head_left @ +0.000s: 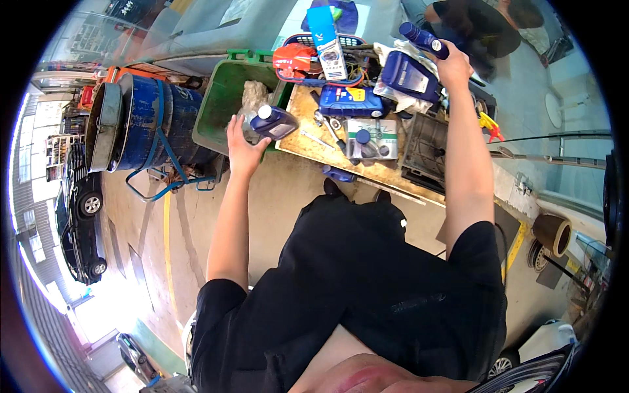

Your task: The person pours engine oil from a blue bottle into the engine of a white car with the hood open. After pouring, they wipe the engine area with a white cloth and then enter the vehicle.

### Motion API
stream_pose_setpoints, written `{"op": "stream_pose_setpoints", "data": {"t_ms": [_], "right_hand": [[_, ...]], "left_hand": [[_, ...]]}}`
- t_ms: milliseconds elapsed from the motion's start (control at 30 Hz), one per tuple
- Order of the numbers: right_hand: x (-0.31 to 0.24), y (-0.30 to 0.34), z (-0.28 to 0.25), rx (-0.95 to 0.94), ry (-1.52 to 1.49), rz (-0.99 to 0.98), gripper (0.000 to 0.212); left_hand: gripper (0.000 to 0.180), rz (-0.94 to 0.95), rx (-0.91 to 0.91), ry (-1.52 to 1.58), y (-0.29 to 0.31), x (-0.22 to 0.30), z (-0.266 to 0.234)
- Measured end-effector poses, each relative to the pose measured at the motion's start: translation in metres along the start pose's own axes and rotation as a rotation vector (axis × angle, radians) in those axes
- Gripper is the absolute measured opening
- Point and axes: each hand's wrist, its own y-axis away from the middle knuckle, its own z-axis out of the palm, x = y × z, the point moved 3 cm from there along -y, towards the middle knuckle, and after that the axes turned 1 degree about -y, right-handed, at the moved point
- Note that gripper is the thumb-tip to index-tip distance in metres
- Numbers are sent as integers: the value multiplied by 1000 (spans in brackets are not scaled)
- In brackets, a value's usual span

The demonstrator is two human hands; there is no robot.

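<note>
Blue bottle (274, 122) with a white cap sits just past the spread fingers of the left hand (241, 149), over the green bin (226, 105). Right hand (454, 64) wraps fingers around another blue bottle (423, 39) above the cluttered counter (314, 147).

light: bright daylight, from lower left | glare: blown-out floor (111, 298) patch | shadows: soft | edges: strong fisheye bend, black vignette | focus: slight softness at rim
</note>
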Motion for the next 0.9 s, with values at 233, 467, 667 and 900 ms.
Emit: {"op": "stream_pose_setpoints", "data": {"t_ms": [233,467,667,900], "right_hand": [[-98,66,-6,104,-94,-411,36],[-187,264,99,-792,-227,-387,16],[-219,303,204,-773,169,-479,25],[-214,313,256,-840,269,-402,25]], "left_hand": [[95,-101,-239,145,-42,-51,42],[57,-133,-321,17,-60,-47,50],[59,-236,-242,28,-22,-62,32],[59,-230,-253,55,3,-72,30]]}}
